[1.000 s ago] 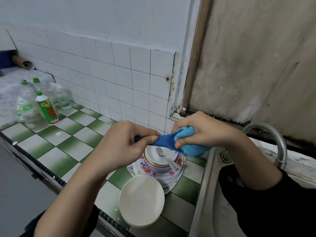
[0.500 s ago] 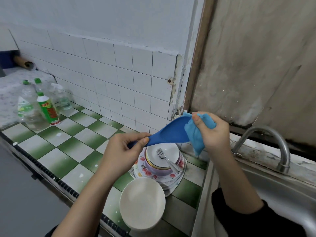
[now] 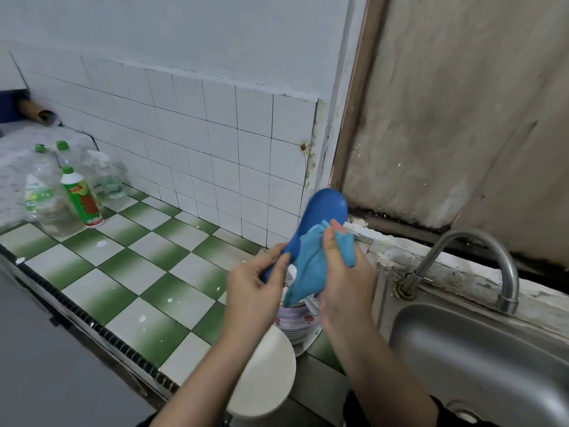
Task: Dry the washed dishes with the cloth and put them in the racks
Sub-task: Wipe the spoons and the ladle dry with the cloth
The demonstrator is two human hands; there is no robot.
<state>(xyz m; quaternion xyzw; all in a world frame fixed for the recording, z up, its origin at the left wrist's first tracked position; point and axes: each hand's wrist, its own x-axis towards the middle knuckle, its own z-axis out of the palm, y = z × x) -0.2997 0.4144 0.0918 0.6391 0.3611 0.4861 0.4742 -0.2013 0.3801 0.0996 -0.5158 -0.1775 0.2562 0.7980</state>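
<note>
Cloth [image 3: 311,266], soft crumpled blue, against smooth oval dark-blue spoon [image 3: 323,208].

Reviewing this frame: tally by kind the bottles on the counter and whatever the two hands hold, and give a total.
Green-capped bottles: 3
Spray bottle: 1
Blue plastic utensil: 1, handle gripped by the left hand
Light blue cloth: 1, pinched against the utensil by the right hand
Total: 6
</note>
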